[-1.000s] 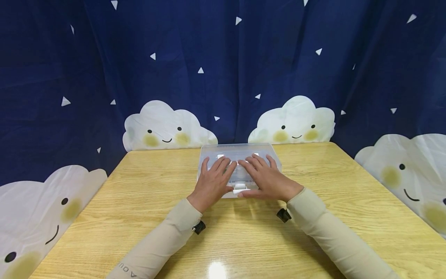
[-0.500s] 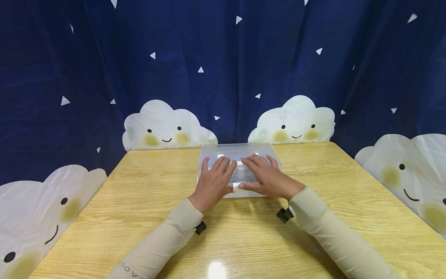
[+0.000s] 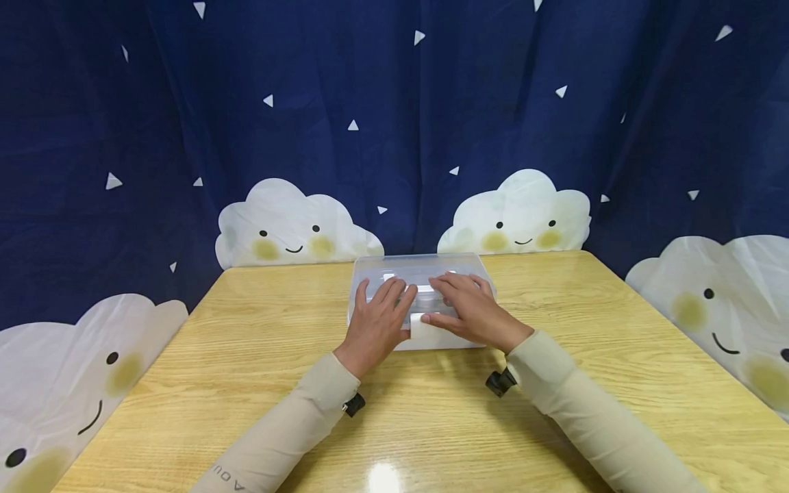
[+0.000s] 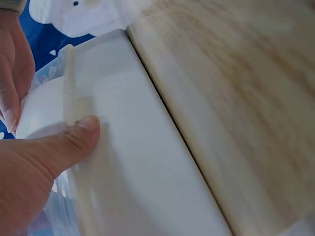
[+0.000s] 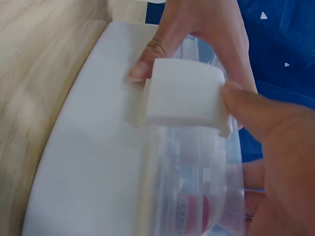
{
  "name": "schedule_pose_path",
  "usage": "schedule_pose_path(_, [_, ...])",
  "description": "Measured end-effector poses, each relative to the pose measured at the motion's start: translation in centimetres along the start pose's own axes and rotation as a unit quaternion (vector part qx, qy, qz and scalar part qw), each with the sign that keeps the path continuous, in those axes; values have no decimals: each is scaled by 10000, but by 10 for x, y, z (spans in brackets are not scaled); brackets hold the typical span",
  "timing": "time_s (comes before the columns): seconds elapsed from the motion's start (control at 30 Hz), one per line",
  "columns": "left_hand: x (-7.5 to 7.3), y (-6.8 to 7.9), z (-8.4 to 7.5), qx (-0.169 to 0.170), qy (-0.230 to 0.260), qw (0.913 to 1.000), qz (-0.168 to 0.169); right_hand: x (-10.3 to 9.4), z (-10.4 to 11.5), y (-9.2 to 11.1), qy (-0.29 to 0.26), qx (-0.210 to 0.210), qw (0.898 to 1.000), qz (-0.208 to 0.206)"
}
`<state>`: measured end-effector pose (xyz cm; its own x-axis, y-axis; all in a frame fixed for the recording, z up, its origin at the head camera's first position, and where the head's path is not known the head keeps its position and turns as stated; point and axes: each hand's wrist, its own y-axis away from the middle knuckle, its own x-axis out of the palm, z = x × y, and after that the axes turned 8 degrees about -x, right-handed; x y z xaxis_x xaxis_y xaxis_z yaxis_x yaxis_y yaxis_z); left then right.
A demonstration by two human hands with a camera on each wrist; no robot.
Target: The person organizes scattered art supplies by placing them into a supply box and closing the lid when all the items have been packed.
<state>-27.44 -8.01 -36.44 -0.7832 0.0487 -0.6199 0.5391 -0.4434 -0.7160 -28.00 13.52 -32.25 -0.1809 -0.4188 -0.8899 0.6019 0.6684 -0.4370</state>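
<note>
A storage box with a clear lid (image 3: 425, 263) and a white base (image 5: 83, 147) lies on the table. Its white front latch (image 5: 186, 93) is swung up, standing out from the lid. The thumb of my right hand (image 3: 471, 311) presses against the latch's outer edge, while that hand's fingers rest over the lid. My left hand (image 3: 376, 325) spreads its fingers on the lid's left part; its thumb (image 4: 81, 137) lies on the white front wall beside the latch. Through the clear plastic a red item (image 5: 199, 214) shows, its kind blurred.
The wooden table (image 3: 246, 342) has its far edge just behind the box. Beyond hangs a dark blue curtain (image 3: 320, 82) with white triangles and smiling clouds. A small black camera (image 3: 501, 382) sits below the right wrist, another (image 3: 354, 404) below the left.
My right thumb has moved up with the latch, which has swung from hanging low at the front to raised. The left hand stays on the lid.
</note>
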Motion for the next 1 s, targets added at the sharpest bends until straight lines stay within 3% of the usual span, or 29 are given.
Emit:
schedule_pose_path(0.27, [-1,0,0,-6,-67,10000,72,5,-1,-3,195,95,9995,-220])
schedule_pose_path(0.73, [-3,0,0,-44,-151,9991,385,7,2,-5,67,398,9985,-369])
schedule_pose_path(1.0, [-3,1,0,15,-127,9990,421,12,2,-4,518,328,9969,-487])
